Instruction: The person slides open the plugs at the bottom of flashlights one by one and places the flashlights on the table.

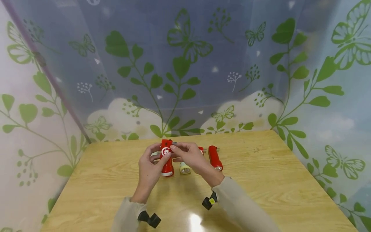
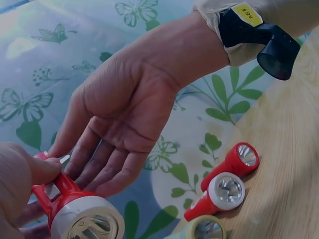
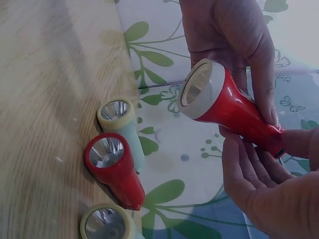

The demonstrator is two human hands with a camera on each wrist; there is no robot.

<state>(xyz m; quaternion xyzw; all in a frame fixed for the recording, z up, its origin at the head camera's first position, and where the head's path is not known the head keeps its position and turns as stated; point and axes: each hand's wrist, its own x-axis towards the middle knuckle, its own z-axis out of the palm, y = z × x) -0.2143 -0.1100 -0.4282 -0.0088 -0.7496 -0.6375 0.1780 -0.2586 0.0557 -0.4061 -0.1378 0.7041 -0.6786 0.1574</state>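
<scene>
A red flashlight (image 1: pixel 166 162) with a white rim and a white round emblem is held upright above the table, its lamp end downward. My left hand (image 1: pixel 149 169) grips its body, the thumb lying across the front below the emblem. At its tail end my right hand (image 1: pixel 193 158) pinches with thumb and fingers, beside thin metal prongs that stick out to the right. The right wrist view shows the flashlight (image 3: pixel 237 107) from the side, between the left hand (image 3: pixel 232 30) and the right hand (image 3: pixel 279 199).
Behind the hands on the wooden table (image 1: pixel 261 180) lie a pale flashlight with a cream rim (image 1: pixel 185 169), a partly hidden red one (image 1: pixel 201 150) and a plain red one (image 1: pixel 214 157). Patterned curtains (image 1: pixel 185 80) hang around the table's back and sides.
</scene>
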